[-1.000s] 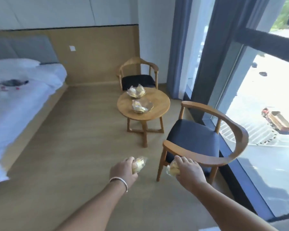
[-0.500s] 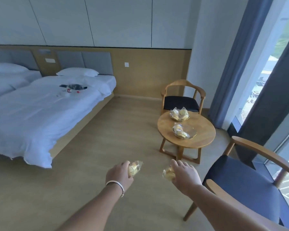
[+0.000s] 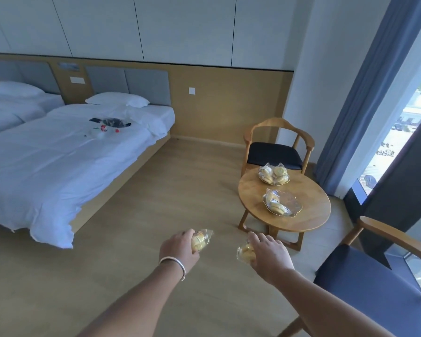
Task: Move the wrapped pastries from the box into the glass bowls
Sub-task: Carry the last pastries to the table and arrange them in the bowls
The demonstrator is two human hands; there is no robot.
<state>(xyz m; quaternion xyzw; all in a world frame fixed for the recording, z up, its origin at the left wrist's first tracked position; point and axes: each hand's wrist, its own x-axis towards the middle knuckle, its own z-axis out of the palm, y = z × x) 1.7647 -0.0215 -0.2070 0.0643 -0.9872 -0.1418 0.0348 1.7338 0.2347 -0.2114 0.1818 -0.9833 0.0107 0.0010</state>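
Note:
My left hand (image 3: pixel 178 248) grips a clear-wrapped yellow pastry (image 3: pixel 201 239) out in front of me above the floor. My right hand (image 3: pixel 270 254) holds a second wrapped pastry (image 3: pixel 245 251) at about the same height. Ahead to the right stands a round wooden table (image 3: pixel 309 215) with two glass bowls. The near bowl (image 3: pixel 291 205) has a few wrapped pastries on its left side. The far bowl (image 3: pixel 274 175) is heaped with them. The box is not in view.
A wooden chair with a dark seat (image 3: pixel 275 154) stands behind the table, and another (image 3: pixel 374 288) is close at my right. Two white beds (image 3: pixel 58 161) fill the left, one with a bottle and dark items (image 3: pixel 110 124). Blue curtains and a window (image 3: pixel 399 117) line the right.
The view has swung left and come nearer the table, so the beds and wall now fill more of the frame. Both hands still hold their pastries out in front.

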